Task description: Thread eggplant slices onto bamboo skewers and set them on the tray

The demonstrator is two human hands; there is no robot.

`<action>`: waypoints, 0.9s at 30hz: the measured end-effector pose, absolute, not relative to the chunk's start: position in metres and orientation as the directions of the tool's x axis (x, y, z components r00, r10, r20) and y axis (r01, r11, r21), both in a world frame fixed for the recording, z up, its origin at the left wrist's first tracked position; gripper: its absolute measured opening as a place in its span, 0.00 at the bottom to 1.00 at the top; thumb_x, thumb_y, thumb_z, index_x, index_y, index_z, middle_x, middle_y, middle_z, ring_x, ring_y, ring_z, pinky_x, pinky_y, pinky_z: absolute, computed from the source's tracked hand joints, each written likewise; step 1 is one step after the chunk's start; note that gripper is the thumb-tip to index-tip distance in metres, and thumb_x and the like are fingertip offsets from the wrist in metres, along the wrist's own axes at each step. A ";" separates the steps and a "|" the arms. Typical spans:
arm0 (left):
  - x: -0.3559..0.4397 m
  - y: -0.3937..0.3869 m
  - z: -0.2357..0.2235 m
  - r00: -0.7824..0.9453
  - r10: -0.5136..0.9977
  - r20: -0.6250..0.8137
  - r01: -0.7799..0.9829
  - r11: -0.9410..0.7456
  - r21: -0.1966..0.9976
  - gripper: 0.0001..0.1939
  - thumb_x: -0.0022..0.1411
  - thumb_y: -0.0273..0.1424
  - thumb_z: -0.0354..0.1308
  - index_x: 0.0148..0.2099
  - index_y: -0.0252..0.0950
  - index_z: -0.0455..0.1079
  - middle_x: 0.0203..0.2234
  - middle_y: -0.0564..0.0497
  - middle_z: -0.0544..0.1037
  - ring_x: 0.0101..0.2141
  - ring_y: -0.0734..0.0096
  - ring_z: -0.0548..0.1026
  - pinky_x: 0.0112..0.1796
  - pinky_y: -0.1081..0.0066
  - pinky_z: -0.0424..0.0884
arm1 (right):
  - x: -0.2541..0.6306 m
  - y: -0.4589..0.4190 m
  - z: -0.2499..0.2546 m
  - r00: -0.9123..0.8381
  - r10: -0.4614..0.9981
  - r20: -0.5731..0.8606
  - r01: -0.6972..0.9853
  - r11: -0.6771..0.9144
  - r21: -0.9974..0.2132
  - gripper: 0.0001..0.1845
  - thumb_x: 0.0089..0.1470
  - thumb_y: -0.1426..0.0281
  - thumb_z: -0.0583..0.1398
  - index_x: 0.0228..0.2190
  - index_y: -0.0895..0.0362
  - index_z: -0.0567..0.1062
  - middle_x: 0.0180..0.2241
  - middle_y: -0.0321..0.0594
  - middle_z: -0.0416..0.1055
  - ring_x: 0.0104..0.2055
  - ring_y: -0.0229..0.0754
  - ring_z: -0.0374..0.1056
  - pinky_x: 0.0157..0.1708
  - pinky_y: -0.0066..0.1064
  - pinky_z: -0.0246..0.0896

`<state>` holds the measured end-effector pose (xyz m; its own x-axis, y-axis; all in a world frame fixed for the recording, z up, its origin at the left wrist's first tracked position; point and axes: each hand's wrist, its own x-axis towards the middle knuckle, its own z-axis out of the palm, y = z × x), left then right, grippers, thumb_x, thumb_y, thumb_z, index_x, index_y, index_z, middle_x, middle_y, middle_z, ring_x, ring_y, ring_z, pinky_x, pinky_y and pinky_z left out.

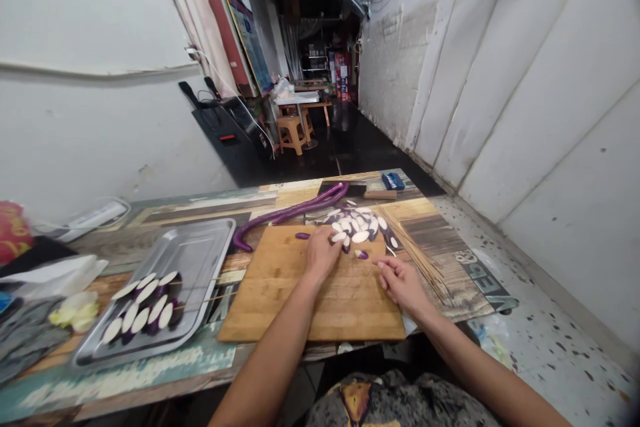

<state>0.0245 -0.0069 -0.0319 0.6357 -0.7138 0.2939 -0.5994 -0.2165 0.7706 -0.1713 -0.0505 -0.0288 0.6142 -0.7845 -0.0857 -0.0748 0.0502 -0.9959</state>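
My left hand (323,252) is over the wooden cutting board (280,307), its fingers closed around the edge of an eggplant slice (339,237) at the near side of a pile of white, purple-skinned eggplant slices (360,221). To the right, my right hand (400,283) is held in a pinch above the board's right edge; whatever is between its fingertips is too thin to make out. A loose eggplant end piece (362,254) lies between the hands. Bamboo skewers (415,250) are spread on the table beyond my right hand.
At left, a metal tray (220,240) holds skewered eggplant slices (141,320). Long whole eggplants (290,210) lie behind the board. A wooden-handled knife (381,194) and a blue box (393,181) are at the back. A plastic bag (65,277) sits far left.
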 end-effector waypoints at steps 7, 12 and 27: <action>0.036 -0.011 -0.027 0.738 -0.647 -0.190 0.314 0.080 0.946 0.09 0.47 0.25 0.62 0.34 0.30 0.71 0.24 0.50 0.75 0.24 0.79 0.70 0.26 0.79 0.65 | -0.192 -0.036 -0.042 0.677 -0.701 0.222 -0.147 -0.425 -0.893 0.20 0.55 0.63 0.53 0.43 0.61 0.75 0.26 0.43 0.76 0.27 0.41 0.71 0.26 0.29 0.66; 0.042 -0.010 -0.019 0.651 -0.654 -0.385 0.627 0.179 0.758 0.04 0.52 0.18 0.58 0.31 0.29 0.68 0.23 0.49 0.74 0.22 0.81 0.71 0.21 0.84 0.65 | -0.195 -0.033 -0.042 0.704 -0.643 0.303 -0.137 -0.541 -0.830 0.19 0.56 0.66 0.52 0.43 0.62 0.76 0.40 0.48 0.76 0.39 0.46 0.73 0.36 0.34 0.69; 0.037 -0.009 -0.017 0.654 -0.743 -0.143 0.470 0.251 0.846 0.05 0.55 0.25 0.57 0.37 0.32 0.66 0.28 0.51 0.75 0.30 0.75 0.74 0.33 0.73 0.72 | -0.193 -0.036 -0.038 0.721 -0.638 0.271 -0.119 -0.499 -0.859 0.19 0.56 0.66 0.52 0.42 0.60 0.76 0.41 0.45 0.75 0.40 0.46 0.73 0.39 0.35 0.70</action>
